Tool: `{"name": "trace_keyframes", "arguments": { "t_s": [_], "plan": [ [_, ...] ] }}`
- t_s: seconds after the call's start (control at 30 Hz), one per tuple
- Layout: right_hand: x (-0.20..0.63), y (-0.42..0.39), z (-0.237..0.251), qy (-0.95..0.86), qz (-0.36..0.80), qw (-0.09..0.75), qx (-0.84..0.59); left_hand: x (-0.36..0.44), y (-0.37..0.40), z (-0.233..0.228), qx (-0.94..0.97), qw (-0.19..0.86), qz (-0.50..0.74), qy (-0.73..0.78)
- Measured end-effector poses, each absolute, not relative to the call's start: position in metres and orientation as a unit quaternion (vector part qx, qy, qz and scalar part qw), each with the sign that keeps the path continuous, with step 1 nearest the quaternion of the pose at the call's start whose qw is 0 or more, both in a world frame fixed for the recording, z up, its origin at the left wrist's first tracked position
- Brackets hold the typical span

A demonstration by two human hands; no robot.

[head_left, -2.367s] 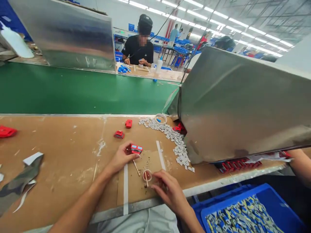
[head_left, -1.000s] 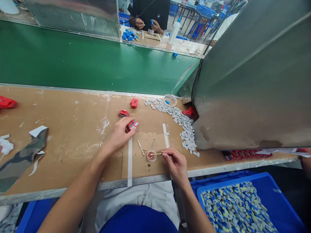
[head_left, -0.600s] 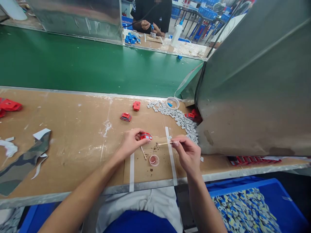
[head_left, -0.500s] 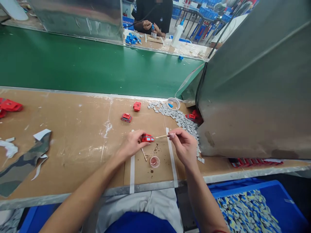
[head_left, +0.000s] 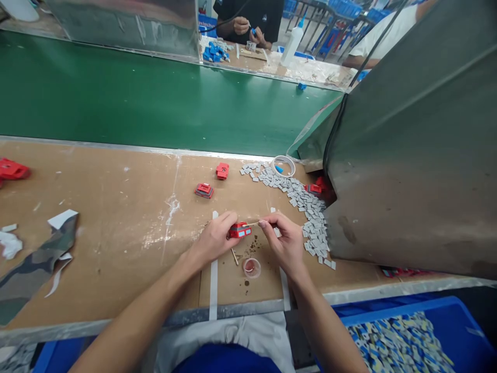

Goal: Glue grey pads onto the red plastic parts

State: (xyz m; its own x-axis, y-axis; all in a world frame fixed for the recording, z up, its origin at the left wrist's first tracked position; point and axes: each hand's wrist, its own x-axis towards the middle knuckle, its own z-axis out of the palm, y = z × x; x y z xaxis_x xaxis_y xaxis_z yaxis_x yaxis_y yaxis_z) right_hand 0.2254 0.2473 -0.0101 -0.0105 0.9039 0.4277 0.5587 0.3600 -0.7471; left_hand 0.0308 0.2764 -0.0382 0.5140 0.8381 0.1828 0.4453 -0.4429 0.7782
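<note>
Both hands meet over the taped card on the table point(head_left: 116, 217): the left hand point(head_left: 215, 239) pinches a small red part point(head_left: 239, 230) between thumb and fingers, and the right hand point(head_left: 285, 241) pinches a thin wooden stick point(head_left: 252, 224) whose tip touches the part's top. Just nearer than the part, a small round cup point(head_left: 251, 268) with reddish contents sits on the card, with a second stick point(head_left: 235, 256) lying beside it and dark specks scattered around. Nearest of all, at the lower right below the table edge, is a blue bin point(head_left: 404, 342) of printed pieces. Right of the right hand, a heap of grey chips point(head_left: 306, 204) curves back toward a tape ring point(head_left: 283, 166) beside a metal hood point(head_left: 419, 155). Two more red parts point(head_left: 213, 181) lie farther back on the table. Beyond runs a green belt point(head_left: 155, 103), and past it another person's hands point(head_left: 248, 31) work near blue pieces point(head_left: 215, 52).
</note>
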Motion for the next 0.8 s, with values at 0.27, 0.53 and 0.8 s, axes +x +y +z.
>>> {"name": "trace_keyframes", "arguments": {
  "t_s": [0.27,0.53,0.8],
  "plan": [
    [0.222,0.247,-0.013,-0.698,0.183,0.460,-0.518,0.030,0.276,-0.035,0.810,0.335,0.273,0.396],
    [0.230,0.236,-0.002,-0.667,0.228,0.477,-0.525,0.028,0.277,-0.036,0.803,0.338,0.276,0.405],
    [0.240,0.166,-0.008,-0.722,0.236,0.418,-0.499,0.026,0.278,-0.036,0.768,0.370,0.307,0.424]
  ]
}}
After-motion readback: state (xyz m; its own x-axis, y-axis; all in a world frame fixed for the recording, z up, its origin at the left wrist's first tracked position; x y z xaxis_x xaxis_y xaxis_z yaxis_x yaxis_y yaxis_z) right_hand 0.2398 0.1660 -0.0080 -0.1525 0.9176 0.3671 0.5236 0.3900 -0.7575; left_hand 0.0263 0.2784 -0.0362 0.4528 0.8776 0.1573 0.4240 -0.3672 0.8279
